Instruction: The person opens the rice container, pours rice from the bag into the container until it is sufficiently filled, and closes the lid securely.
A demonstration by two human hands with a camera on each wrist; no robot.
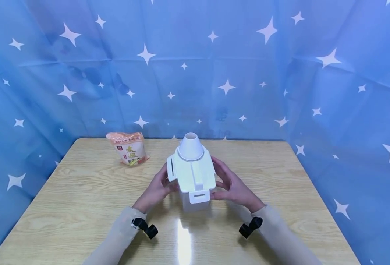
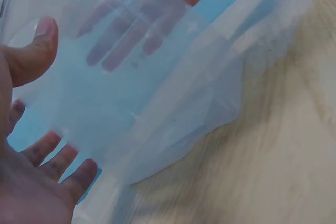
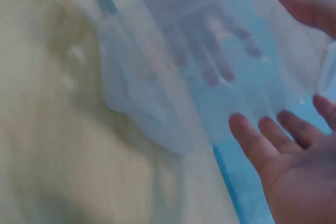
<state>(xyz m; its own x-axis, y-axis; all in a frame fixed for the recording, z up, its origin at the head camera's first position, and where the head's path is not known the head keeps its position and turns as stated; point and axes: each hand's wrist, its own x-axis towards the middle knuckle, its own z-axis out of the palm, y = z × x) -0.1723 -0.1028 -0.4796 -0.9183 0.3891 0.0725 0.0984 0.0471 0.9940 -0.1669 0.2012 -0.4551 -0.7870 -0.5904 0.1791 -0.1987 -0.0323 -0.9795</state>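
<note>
A lidded container [image 1: 192, 180] stands at the middle of the bench [image 1: 82, 206], a funnel [image 1: 190, 147] seated in the far part of its lid. The left hand [image 1: 156, 188] lies against the container's left side, the right hand [image 1: 230, 184] against its right side, the two facing each other across it. A snack packet [image 1: 128, 148] stands on the bench to the far left, well apart from the container. A draped backdrop [image 1: 248, 73] hangs behind the bench's far edge and along its left and right sides. Both forearms reach in from the near edge.
</note>
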